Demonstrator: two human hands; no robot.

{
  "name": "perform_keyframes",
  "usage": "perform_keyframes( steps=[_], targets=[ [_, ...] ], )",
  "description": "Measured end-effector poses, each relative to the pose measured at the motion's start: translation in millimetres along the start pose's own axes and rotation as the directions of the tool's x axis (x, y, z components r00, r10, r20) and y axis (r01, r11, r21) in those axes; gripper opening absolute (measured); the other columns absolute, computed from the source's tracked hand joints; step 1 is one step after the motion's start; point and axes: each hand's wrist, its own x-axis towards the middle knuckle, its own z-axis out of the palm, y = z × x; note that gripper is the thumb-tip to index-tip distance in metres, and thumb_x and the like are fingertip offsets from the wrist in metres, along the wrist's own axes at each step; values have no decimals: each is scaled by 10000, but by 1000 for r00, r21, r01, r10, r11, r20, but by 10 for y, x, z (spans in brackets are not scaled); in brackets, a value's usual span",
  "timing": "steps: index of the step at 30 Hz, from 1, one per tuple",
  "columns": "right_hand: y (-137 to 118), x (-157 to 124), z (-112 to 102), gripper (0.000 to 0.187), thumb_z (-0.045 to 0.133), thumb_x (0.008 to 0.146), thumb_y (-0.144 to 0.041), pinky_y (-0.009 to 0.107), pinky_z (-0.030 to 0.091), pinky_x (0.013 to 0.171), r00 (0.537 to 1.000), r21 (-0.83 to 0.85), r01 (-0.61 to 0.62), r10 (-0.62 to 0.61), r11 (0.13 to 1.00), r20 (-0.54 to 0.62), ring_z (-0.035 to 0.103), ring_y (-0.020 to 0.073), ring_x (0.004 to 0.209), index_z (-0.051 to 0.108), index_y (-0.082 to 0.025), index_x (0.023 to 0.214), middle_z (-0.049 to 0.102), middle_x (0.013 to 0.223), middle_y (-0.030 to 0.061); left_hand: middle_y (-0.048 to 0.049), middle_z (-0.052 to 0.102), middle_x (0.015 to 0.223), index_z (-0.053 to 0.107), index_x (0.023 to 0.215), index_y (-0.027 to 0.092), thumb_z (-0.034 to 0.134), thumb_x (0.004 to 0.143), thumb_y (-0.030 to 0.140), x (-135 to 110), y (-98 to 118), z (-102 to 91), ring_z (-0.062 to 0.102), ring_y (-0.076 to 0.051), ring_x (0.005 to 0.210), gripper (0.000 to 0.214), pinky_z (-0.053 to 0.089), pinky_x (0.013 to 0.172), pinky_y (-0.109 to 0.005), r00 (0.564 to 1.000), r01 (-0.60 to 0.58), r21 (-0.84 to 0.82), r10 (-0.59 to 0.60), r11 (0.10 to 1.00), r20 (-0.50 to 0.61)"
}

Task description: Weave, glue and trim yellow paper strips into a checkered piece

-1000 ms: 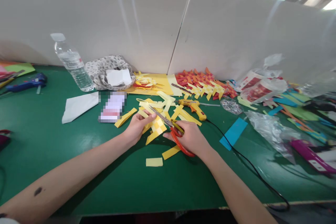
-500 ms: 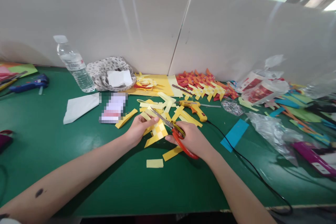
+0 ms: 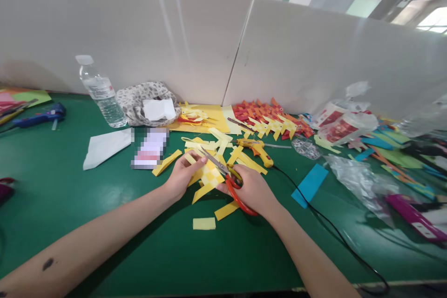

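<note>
A woven yellow and pale-yellow paper piece (image 3: 211, 176) is pinched in my left hand (image 3: 180, 174), just above the table. My right hand (image 3: 249, 186) grips scissors (image 3: 240, 199) with red handles. Their metal blades point up and left across the woven piece, close to my left fingertips. Whether the blades are cutting through a strip I cannot tell. Loose yellow paper strips lie around and behind both hands, and a short pale-yellow strip (image 3: 204, 223) lies in front.
Behind my right hand lies a yellow glue gun (image 3: 256, 149), its black cord running right. Woven red fish shapes (image 3: 260, 112), a water bottle (image 3: 101, 93), a phone (image 3: 151, 148), a blue paper strip (image 3: 310, 185) and a purple power strip (image 3: 415, 218) are around the green table (image 3: 146, 251).
The view has tilted up slightly, so everything sits a little lower. The scissors look a bit more closed over the woven paper; both hands keep their holds.
</note>
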Motion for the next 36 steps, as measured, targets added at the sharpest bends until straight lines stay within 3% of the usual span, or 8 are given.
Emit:
perform_keyframes(
  steps=[32,36],
  targets=[
    [10,1,101,508,617,672,-601,237,264,488,995,43,23,-18,999,-95,356,99,508,303,-215,565,426,561,-35,21,653,693,589,720,163,796,630,293,-9,47,22,614,-95,659,260,493,648,-200,997,59,-36,-61,998,-47],
    [2,0,93,510,603,677,-618,235,259,480,995,38,23,-19,999,-96,361,98,501,315,-215,555,433,556,-29,42,607,652,572,707,167,799,622,289,11,83,11,546,-54,537,272,427,502,-153,997,62,-26,-63,998,-37]
  ],
)
